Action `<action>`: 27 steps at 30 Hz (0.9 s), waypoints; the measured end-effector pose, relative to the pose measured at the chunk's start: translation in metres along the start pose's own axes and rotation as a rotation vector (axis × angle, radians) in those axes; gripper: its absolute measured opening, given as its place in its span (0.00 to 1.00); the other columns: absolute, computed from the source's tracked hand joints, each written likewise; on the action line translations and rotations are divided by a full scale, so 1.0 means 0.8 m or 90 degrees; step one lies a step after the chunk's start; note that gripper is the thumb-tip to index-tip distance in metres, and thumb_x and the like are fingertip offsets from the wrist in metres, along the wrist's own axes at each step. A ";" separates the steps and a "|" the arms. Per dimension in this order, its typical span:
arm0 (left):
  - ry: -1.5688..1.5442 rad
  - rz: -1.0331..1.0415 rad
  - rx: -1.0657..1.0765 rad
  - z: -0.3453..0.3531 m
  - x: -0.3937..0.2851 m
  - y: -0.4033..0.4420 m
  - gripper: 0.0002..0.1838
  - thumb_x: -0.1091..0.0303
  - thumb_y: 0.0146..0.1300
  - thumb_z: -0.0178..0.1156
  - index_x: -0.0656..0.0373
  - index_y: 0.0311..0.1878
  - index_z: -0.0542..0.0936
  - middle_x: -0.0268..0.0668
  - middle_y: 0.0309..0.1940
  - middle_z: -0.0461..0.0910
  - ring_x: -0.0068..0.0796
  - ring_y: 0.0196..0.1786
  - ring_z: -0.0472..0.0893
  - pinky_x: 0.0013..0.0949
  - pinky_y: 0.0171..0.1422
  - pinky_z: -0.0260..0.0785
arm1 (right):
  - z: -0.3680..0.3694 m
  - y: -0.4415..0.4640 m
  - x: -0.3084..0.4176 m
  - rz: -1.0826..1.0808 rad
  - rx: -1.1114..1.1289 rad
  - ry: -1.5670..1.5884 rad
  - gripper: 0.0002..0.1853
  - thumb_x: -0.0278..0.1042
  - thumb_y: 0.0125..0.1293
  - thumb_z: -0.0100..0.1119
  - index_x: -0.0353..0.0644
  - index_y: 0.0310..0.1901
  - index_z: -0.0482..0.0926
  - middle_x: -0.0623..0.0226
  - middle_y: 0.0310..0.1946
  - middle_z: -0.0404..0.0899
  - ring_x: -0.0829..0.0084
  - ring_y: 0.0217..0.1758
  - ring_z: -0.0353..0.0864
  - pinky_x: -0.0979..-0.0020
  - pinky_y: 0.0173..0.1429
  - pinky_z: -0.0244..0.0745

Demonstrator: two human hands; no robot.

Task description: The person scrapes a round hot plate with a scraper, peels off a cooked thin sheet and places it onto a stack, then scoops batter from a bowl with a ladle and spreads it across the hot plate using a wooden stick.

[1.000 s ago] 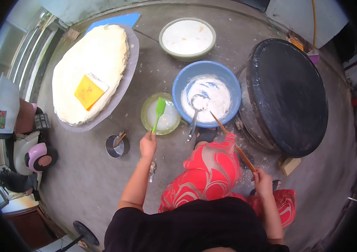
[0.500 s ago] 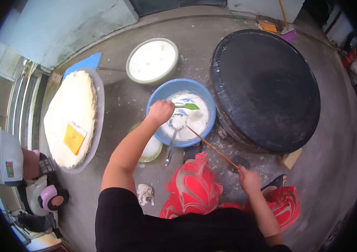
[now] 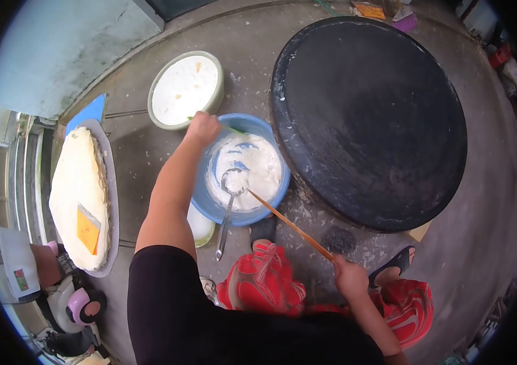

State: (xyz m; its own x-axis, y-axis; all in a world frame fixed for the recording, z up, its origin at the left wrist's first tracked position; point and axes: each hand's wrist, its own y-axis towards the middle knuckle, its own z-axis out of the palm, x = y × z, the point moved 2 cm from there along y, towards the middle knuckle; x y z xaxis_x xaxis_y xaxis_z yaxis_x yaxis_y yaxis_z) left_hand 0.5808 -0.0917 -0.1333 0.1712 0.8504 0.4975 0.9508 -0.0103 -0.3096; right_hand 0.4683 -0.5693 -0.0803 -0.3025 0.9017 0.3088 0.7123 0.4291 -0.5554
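- At upper right, a large round black plate (image 3: pixel 368 121).
- Just beside it, a blue bowl (image 3: pixel 258 126) of white mixture (image 3: pixel 263 159); probably best to keep both tools low inside its rim.
- A wooden stick (image 3: pixel 295 226), one end closed in the right hand (image 3: pixel 351 278), its tip well ahead in the bowl.
- A metal ladle (image 3: pixel 227 218) leaning in the bowl, unheld.
- A green spatula (image 3: pixel 234 130), left hand (image 3: pixel 204 129) closed around its handle, blade just beyond the fist, over the bowl.
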 end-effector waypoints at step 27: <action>-0.170 -0.322 0.163 0.008 -0.121 -0.223 0.10 0.70 0.54 0.48 0.62 0.33 0.78 0.42 0.29 0.80 0.38 0.33 0.81 0.36 0.33 0.74 | 0.009 -0.023 -0.015 -0.045 -0.120 0.015 0.09 0.42 0.62 0.46 0.52 0.40 0.73 0.56 0.20 0.76 0.53 0.25 0.77 0.54 0.29 0.70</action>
State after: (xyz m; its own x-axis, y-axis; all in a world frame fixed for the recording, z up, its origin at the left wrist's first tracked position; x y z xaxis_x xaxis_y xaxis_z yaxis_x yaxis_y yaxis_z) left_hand 0.3931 -0.1690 -0.1314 -0.3852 0.8199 0.4235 0.7995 0.5257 -0.2905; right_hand 0.4542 -0.5875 -0.0793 -0.3427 0.8669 0.3620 0.7962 0.4725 -0.3779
